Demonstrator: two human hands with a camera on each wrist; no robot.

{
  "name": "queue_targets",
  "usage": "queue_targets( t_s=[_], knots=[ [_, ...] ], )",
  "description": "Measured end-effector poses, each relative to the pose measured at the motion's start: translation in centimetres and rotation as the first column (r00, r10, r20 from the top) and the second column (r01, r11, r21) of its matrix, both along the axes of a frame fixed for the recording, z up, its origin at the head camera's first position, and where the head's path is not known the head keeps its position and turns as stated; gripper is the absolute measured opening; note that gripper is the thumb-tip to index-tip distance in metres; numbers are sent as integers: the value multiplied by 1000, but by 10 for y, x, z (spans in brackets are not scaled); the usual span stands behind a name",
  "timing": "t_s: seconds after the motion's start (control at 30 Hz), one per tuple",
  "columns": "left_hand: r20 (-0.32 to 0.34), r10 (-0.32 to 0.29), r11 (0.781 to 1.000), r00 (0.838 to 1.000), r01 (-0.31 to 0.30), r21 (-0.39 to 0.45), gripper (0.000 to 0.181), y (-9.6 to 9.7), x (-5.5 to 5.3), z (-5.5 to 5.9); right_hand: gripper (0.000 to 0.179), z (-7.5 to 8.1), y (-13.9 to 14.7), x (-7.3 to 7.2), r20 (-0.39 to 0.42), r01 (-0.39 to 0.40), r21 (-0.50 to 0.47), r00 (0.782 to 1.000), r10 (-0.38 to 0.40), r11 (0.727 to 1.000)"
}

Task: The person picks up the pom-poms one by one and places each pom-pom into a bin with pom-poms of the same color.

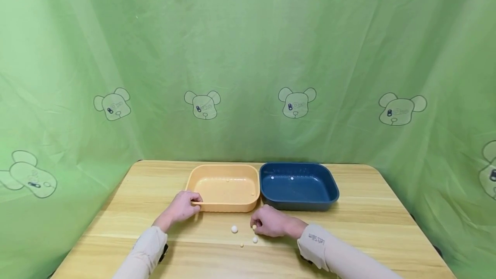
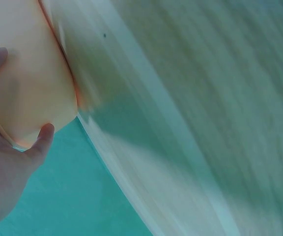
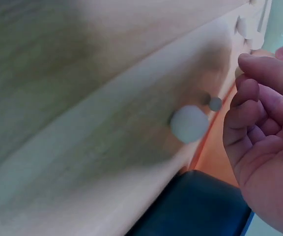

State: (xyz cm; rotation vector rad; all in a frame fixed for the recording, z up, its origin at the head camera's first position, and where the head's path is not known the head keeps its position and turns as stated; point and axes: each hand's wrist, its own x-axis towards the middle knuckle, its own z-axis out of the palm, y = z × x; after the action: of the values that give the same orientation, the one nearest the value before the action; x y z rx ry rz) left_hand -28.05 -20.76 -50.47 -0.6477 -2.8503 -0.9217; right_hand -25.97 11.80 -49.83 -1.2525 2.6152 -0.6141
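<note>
My left hand (image 1: 183, 206) grips the near left corner of a pale orange plastic basin (image 1: 228, 207), fingers over the rim; the thumb shows outside the wall in the left wrist view. My right hand (image 1: 272, 221) is over the table in front of the basins, pinching a small yellow ball (image 1: 254, 227) between thumb and finger. Near it on the wood lie a white ball (image 1: 234, 229), another white ball (image 1: 255, 240) and a smaller yellow ball (image 1: 242, 245). The right wrist view shows a large white ball (image 3: 189, 124) beside a smaller ball (image 3: 215, 103).
A dark blue basin (image 1: 298, 205) stands right beside the orange one, with two small white balls (image 1: 292, 178) inside. Small yellow balls (image 1: 253, 194) lie in the orange basin. Behind the wooden table (image 1: 372, 210) hangs a green curtain (image 1: 248, 141).
</note>
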Motion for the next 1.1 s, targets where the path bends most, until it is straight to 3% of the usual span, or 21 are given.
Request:
queue_targets(
  t_s=[0.6, 1.1],
  knots=[
    [18, 2, 1000, 1000, -2, -6, 17, 0, 0, -1, 11, 8, 7, -2, -22, 13, -78, 1000, -15, 997],
    [20, 15, 1000, 1000, -15, -8, 15, 2, 3, 3, 13, 19, 9, 0, 31, 26, -93, 999, -24, 995]
  ],
)
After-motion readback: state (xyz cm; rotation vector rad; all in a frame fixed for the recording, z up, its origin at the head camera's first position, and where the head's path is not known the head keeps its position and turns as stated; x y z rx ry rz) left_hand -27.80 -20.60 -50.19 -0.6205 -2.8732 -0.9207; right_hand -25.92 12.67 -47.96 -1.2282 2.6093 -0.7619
